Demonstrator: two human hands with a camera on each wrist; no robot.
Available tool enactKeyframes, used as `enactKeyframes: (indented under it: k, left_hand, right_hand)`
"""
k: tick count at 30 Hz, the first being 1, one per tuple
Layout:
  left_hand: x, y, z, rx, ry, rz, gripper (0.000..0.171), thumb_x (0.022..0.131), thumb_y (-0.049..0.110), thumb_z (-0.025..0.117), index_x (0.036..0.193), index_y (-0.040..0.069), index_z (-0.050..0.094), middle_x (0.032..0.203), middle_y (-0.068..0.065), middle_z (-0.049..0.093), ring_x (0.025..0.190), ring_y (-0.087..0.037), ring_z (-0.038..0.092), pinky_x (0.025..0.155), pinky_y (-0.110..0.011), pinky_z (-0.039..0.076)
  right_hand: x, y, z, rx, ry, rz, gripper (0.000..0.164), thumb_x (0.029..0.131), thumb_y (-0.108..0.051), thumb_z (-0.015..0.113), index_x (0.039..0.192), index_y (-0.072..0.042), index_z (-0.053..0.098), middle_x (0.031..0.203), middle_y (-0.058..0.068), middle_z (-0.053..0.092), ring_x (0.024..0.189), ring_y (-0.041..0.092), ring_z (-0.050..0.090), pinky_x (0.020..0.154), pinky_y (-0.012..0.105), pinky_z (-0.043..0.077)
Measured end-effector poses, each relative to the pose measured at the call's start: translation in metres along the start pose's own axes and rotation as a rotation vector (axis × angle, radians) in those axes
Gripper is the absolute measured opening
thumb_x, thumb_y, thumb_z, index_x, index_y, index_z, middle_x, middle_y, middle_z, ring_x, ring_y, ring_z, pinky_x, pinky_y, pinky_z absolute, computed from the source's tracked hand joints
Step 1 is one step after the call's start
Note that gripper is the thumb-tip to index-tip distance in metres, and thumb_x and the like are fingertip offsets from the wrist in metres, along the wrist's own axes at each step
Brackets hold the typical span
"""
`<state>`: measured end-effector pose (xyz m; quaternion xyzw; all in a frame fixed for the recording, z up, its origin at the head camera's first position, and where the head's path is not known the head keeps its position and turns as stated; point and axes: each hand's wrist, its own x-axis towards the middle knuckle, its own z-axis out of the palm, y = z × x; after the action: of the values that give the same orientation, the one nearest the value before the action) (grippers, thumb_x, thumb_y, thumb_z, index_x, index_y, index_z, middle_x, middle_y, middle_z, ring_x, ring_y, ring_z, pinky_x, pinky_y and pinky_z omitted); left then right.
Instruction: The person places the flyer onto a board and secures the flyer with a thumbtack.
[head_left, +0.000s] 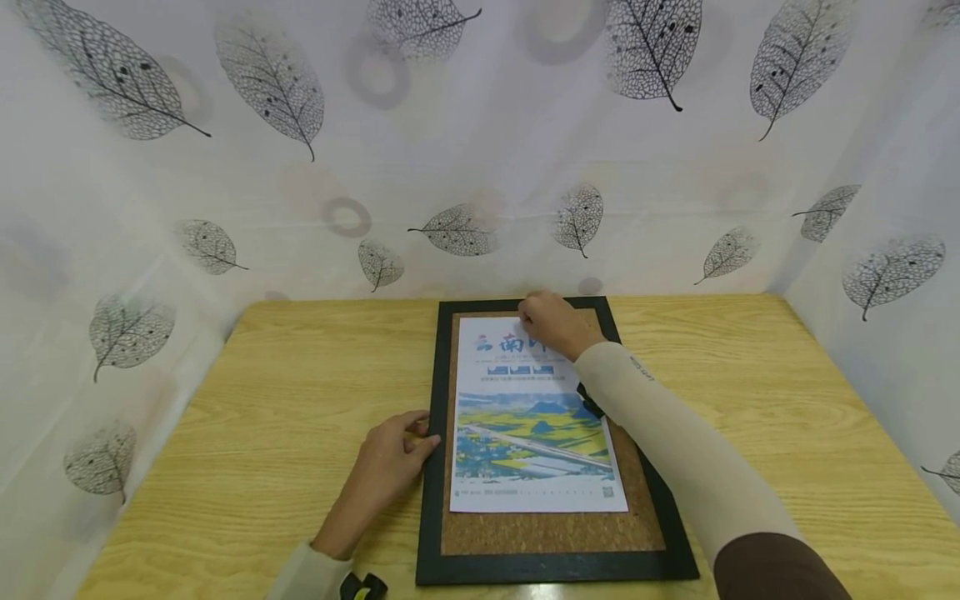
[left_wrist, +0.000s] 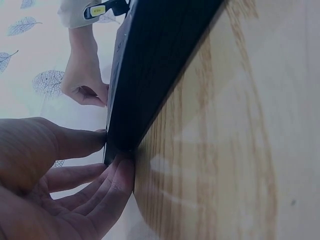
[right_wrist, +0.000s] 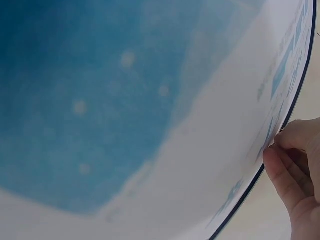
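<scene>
A cork board with a black frame (head_left: 555, 568) lies on the wooden table, with a printed paper poster (head_left: 525, 492) on its cork. The poster shows a blue, green and yellow landscape under blue lettering. My left hand (head_left: 386, 458) holds the board's left edge; in the left wrist view the thumb lies on the frame's face and the fingers at its side. At the poster's top, my right hand (head_left: 558, 325) presses with bent fingers. In the right wrist view its thumb and fingertips pinch a tiny pin-like thing against the poster, mostly hidden by them.
The light wooden table (head_left: 300, 367) extends to both sides of the board. A white curtain (head_left: 480, 167) printed with dark leaves hangs behind and along both sides, close to the board's top edge. A dark strapped device (head_left: 363, 586) sits at my left wrist.
</scene>
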<state>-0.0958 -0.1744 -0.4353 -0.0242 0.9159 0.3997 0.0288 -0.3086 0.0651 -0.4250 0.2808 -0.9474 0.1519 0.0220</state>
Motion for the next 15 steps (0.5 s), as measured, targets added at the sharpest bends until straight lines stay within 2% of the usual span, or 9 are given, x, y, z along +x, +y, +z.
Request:
enactKeyframes:
  k: [15]
  left_hand:
    - [-0.0005, 0.0015, -0.0002, -0.01, -0.006, -0.012, 0.039, 0.087, 0.013, 0.068, 0.125, 0.003, 0.06, 0.099, -0.007, 0.065, 0.065, -0.006, 0.06, 0.053, -0.025, 0.046]
  right_hand:
    - [-0.0009, -0.0028, -0.0018, -0.131, -0.031, -0.057, 0.019, 0.095, -0.012, 0.055, 0.101, -0.006, 0.073, 0.096, 0.007, 0.064, 0.082, 0.019, 0.06, 0.077, 0.033, 0.051]
